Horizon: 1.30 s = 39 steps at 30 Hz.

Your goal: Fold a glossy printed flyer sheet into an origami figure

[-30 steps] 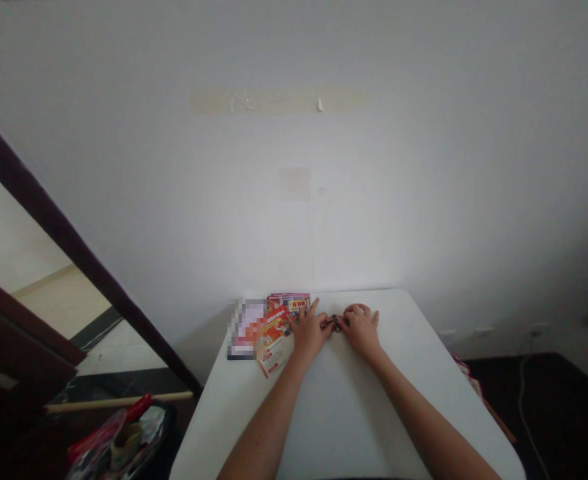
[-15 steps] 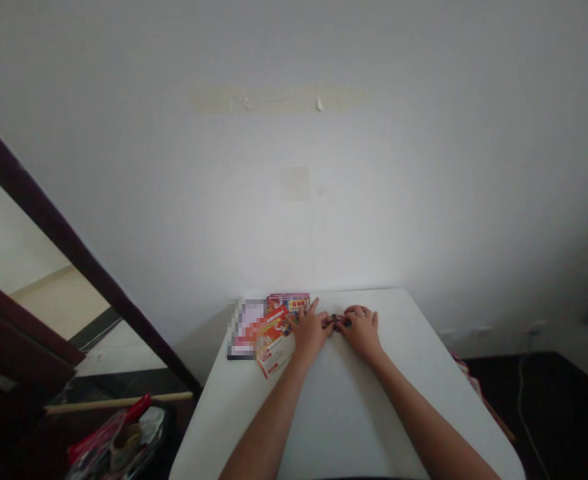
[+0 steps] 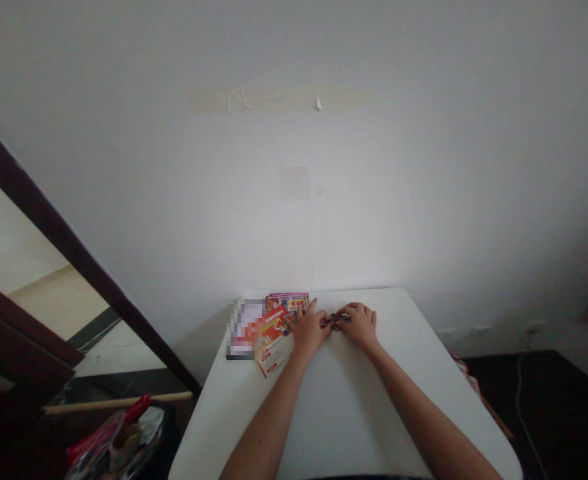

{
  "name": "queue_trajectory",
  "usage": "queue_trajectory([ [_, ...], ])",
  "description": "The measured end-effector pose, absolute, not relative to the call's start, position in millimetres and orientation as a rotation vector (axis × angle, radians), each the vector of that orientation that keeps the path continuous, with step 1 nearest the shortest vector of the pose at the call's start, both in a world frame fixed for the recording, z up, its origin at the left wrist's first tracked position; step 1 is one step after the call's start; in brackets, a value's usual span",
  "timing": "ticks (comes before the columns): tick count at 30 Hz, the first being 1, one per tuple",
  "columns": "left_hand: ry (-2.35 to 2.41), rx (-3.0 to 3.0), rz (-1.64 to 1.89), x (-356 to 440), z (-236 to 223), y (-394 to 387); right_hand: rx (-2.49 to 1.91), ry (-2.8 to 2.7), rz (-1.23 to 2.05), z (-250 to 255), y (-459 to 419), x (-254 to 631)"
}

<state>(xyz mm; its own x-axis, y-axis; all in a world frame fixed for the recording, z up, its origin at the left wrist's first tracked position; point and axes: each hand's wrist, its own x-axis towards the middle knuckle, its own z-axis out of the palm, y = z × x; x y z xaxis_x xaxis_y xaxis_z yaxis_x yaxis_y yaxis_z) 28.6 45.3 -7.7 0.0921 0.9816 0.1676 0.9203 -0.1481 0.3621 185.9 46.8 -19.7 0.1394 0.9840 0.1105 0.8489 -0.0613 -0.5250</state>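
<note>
Both hands meet over the far part of the white table (image 3: 344, 413). Between their fingertips is a small, narrow, dark multicoloured piece of what looks like folded paper (image 3: 333, 321). My left hand (image 3: 310, 331) pinches its left end, with the other fingers spread over the flyers. My right hand (image 3: 360, 325) is closed on the right end, its fingers curled. Printed flyers (image 3: 274, 337) in red, orange and white lie fanned out beside and partly under my left hand. The fingers hide much of the small piece.
A pixelated flat item with a dark edge (image 3: 241, 355) lies at the table's far left. The white wall (image 3: 374, 200) stands right behind the table. On the floor at lower left is a bin-like container (image 3: 144, 440) with red and clear wrappings, near a wooden stick (image 3: 119, 403).
The small piece between my fingertips now looks narrower and more twisted or folded. My right-hand fingers have shifted slightly; the flyers lie as before.
</note>
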Motion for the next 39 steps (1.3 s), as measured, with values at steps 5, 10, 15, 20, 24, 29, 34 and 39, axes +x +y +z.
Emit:
queue_trajectory([
  [5, 1.922, 2.150, 0.512, 27, -5, 46, -1.949, -1.758, 0.378, -17, 44, 186],
  [10, 1.960, 2.119, 0.535, 28, -6, 47, -1.954, -1.772, 0.386, -17, 44, 187],
  [15, 1.947, 2.116, 0.531, 28, -9, 48, -1.954, -1.783, 0.379, -18, 45, 189],
  [20, 1.951, 2.107, 0.555, 27, -13, 50, -1.947, -1.789, 0.399, -18, 46, 188],
  [24, 1.952, 2.102, 0.566, 28, -15, 51, -1.963, -1.803, 0.389, -16, 44, 188],
  [29, 1.965, 2.105, 0.524, 23, -12, 49, -1.943, -1.826, 0.354, -15, 43, 194],
  [34, 1.971, 2.125, 0.509, 19, -9, 45, -1.926, -1.868, 0.367, -13, 45, 201],
  [39, 1.965, 2.129, 0.564, 18, -11, 45, -1.952, -1.845, 0.355, -13, 46, 199],
])
